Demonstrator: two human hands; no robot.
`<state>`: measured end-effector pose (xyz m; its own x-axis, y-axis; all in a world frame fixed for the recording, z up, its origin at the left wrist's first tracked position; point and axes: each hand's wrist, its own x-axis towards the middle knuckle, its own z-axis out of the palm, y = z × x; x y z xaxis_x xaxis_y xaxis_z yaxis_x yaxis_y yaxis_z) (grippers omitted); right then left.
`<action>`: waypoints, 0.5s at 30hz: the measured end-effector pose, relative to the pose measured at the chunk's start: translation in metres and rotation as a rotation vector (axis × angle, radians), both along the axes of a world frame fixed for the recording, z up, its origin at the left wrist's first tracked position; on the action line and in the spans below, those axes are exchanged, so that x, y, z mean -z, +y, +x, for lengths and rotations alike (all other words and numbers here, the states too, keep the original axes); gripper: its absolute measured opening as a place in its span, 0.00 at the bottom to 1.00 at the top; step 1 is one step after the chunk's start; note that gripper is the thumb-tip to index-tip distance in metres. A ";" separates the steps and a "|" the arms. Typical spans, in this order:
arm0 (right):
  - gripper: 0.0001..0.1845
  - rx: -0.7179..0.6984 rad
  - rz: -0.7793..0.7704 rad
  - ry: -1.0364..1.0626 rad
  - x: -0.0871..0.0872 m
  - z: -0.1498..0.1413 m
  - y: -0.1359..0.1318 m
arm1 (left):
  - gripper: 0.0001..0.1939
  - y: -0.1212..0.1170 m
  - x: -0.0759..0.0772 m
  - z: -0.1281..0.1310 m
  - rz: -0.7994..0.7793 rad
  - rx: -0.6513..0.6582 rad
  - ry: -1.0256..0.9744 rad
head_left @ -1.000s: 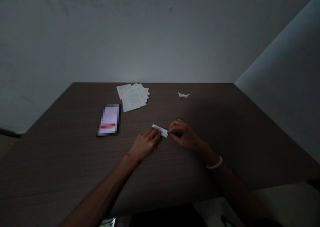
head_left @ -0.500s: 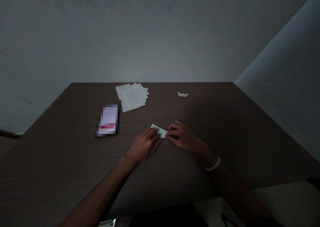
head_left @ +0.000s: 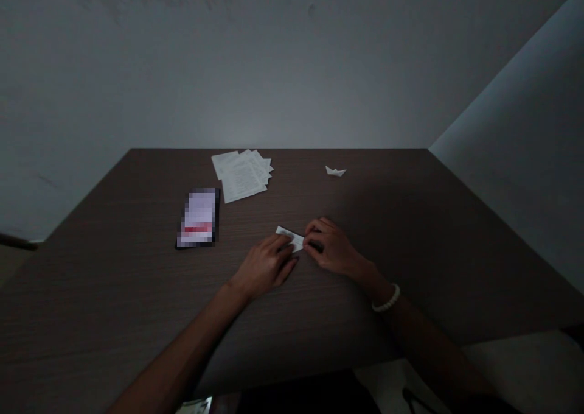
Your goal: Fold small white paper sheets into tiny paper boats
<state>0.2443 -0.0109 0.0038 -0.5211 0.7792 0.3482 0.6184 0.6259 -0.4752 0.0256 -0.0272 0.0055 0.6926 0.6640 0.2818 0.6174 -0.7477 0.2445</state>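
Pressing a folded white paper strip (head_left: 292, 238) on the table (head_left: 137, 316) — your left hand (head_left: 264, 266) has its fingers narrowed over the strip's left end, your right hand (head_left: 332, 248) at its right end; a paper boat (head_left: 336, 171) and a paper stack (head_left: 239, 176) lie well beyond the strip.

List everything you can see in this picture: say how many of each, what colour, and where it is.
wall: one, pale grey, behind the table
table: one, dark brown, below the wall
papers: one loose stack, white, far edge of table
phone: one, black, screen blurred, left of the hands
paper boat: one, white, far right of table
folded paper: one, white, between the hands
left hand: one, on the folded paper
right hand: one, at the paper's right end
bracelet: one, white, on right wrist
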 end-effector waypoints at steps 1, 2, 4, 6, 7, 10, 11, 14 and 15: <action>0.05 0.014 0.000 0.007 0.000 -0.001 0.000 | 0.14 -0.001 0.000 0.000 0.000 0.000 0.001; 0.05 0.027 0.002 0.014 0.001 -0.001 0.000 | 0.14 -0.002 0.000 0.000 0.002 0.000 0.002; 0.05 0.046 0.004 0.025 0.001 -0.002 0.000 | 0.14 -0.004 0.000 0.001 0.011 -0.005 0.009; 0.05 0.055 0.006 0.031 0.002 -0.002 0.001 | 0.14 -0.005 -0.001 0.002 0.021 -0.014 0.031; 0.05 0.058 0.006 0.033 0.002 -0.001 0.001 | 0.14 -0.006 -0.002 0.003 0.022 -0.015 0.050; 0.05 0.069 0.003 0.033 0.003 -0.001 0.002 | 0.15 -0.007 -0.006 0.005 0.018 0.003 0.106; 0.05 0.070 0.002 0.032 0.003 -0.001 0.002 | 0.15 -0.007 -0.007 0.005 0.016 0.010 0.119; 0.05 0.071 -0.002 0.030 0.004 -0.001 0.002 | 0.15 -0.008 -0.009 0.006 0.011 0.028 0.150; 0.04 0.073 -0.003 0.030 0.004 -0.001 0.003 | 0.15 -0.008 -0.009 0.006 0.012 0.029 0.161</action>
